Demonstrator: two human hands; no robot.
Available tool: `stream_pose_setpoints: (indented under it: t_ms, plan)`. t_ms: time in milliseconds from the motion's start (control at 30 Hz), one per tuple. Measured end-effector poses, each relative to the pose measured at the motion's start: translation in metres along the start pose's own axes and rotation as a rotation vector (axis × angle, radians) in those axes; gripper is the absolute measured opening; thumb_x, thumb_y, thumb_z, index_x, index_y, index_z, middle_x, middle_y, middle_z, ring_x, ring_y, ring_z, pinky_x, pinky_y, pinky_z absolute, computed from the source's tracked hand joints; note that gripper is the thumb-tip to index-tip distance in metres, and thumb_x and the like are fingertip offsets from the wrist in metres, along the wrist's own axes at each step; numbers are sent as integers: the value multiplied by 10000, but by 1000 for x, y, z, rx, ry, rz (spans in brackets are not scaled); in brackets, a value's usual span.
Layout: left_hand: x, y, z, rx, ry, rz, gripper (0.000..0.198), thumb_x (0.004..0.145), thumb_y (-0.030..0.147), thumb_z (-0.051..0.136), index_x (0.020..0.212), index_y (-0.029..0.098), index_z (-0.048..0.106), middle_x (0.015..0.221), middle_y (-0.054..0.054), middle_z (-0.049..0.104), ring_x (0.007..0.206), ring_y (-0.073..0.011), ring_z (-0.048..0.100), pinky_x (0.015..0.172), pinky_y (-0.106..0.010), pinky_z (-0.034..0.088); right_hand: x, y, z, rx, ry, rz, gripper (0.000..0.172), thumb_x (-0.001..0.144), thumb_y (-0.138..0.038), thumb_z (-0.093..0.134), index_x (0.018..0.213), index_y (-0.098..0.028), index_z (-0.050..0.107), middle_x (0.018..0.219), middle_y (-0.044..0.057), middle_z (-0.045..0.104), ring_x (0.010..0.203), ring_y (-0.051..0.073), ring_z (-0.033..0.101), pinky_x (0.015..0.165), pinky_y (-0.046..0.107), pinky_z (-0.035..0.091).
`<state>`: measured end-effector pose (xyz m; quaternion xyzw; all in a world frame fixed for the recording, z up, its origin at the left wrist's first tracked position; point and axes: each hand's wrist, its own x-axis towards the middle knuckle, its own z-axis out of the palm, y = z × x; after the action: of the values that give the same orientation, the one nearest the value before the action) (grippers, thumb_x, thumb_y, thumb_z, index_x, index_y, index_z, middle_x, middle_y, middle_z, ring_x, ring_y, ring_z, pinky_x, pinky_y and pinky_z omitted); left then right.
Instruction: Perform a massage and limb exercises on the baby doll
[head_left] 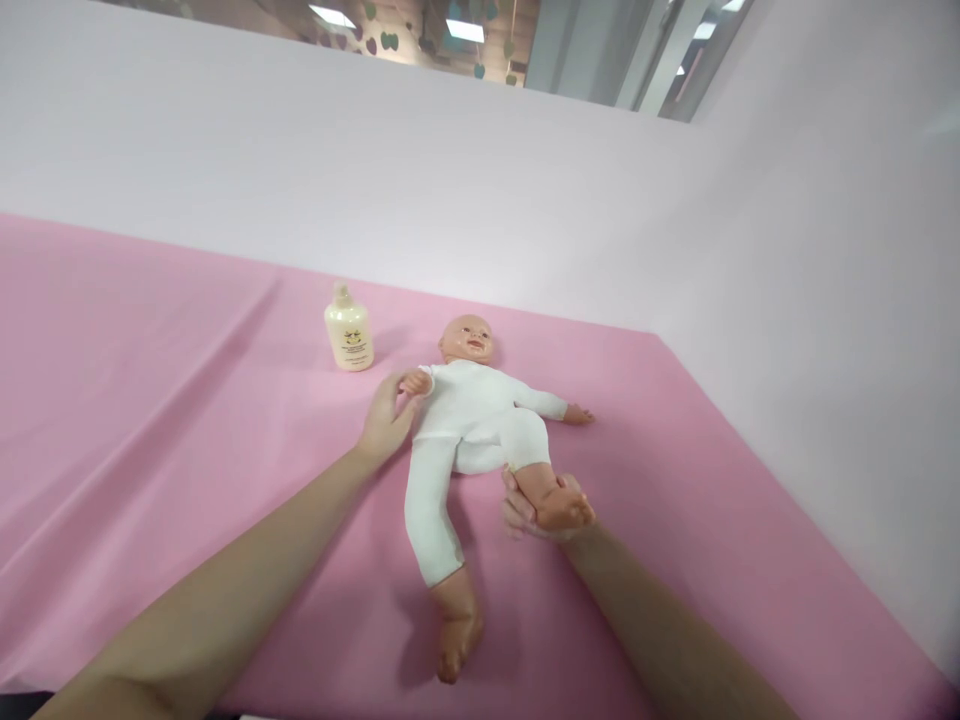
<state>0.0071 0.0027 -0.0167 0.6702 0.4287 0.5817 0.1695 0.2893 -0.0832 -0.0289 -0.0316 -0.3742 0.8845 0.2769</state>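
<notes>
A baby doll in a white cloth body lies on its back on the pink sheet, its head toward the wall. My left hand is closed around the doll's small hand, thumb in front and fingers partly hidden behind. From underneath, my right hand wraps the doll's lower leg near the ankle and keeps that leg bent and raised. The doll's other leg stretches toward me, and its other arm lies out to the right.
A pale yellow pump bottle stands upright to the left of the doll's head. The pink sheet has folds on the left. White walls rise behind and on the right, with a window at the top.
</notes>
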Motion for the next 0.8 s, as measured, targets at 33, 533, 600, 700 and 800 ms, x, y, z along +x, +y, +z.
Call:
stream_pose_setpoints:
  t_ms: [33, 533, 600, 700, 800]
  plan:
    - [-1, 2, 0, 49, -78, 64, 321, 916, 352, 592, 1211, 226, 603, 1178, -85, 675, 1101, -259, 615, 1034, -446, 456, 2, -2, 5, 9, 93, -30, 565, 718, -668, 683, 1009, -198, 567, 688, -42, 570, 563, 111, 452, 628, 289, 410]
    - [-1, 8, -4, 104, -102, 50, 345, 920, 374, 580, 1228, 220, 599, 1243, -92, 663, 1149, -257, 596, 1049, -451, 449, -2, -3, 19, -196, 196, 75, 618, 716, -537, 731, 1147, -104, 640, 860, 82, 709, 665, 157, 616, 590, 274, 440]
    - [-1, 6, -3, 52, -64, -18, 363, 900, 372, 593, 1227, 214, 599, 1241, -92, 663, 1151, -260, 596, 1045, -449, 449, -4, -2, 17, -201, 130, 167, 638, 668, -530, 755, 1123, -98, 640, 855, 98, 729, 680, 171, 653, 599, 276, 469]
    - [1, 3, -2, -40, -8, -127, 348, 894, 385, 602, 1196, 212, 606, 1198, -80, 674, 1120, -252, 613, 1034, -442, 454, -5, -2, 18, -223, 48, 267, 597, 627, -536, 772, 1028, -108, 660, 846, 115, 749, 708, 202, 693, 630, 294, 520]
    - [3, -3, -1, -166, 87, -238, 352, 908, 420, 603, 1204, 230, 587, 1220, -76, 663, 1135, -247, 620, 1027, -431, 466, -1, -5, 27, -247, -37, 346, 550, 643, -524, 813, 977, -110, 673, 921, 138, 758, 798, 230, 724, 728, 315, 562]
